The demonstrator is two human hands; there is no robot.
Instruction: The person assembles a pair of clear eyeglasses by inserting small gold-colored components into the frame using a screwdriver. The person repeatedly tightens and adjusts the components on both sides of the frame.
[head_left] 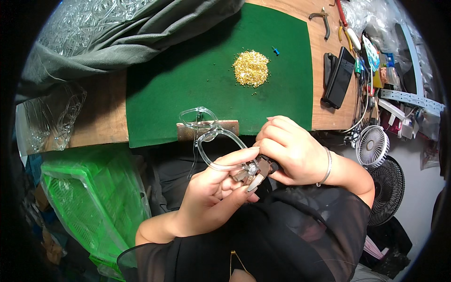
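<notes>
My left hand (211,197) pinches a clear plastic eyeglass frame (201,149) at one corner, near my body. The frame's far rim reaches over a small brownish block (231,126) at the bench's front edge. My right hand (293,152) is closed around a brown-grey metal tool (264,168) with a dark end. The tool's jaws meet the frame's corner beside my left fingertips; its exact kind is partly hidden. On the green mat (188,84) beyond lies a heap of tiny gold-coloured metal pieces (251,69), with a small blue-headed pin (276,51) to its right.
Grey cloth (108,51) and many clear plastic frames (80,23) fill the far left. A phone (340,77), pliers (321,21) and cables lie at the right. Two fans (372,145) stand right of my arm. A green plastic crate (84,197) is at the lower left.
</notes>
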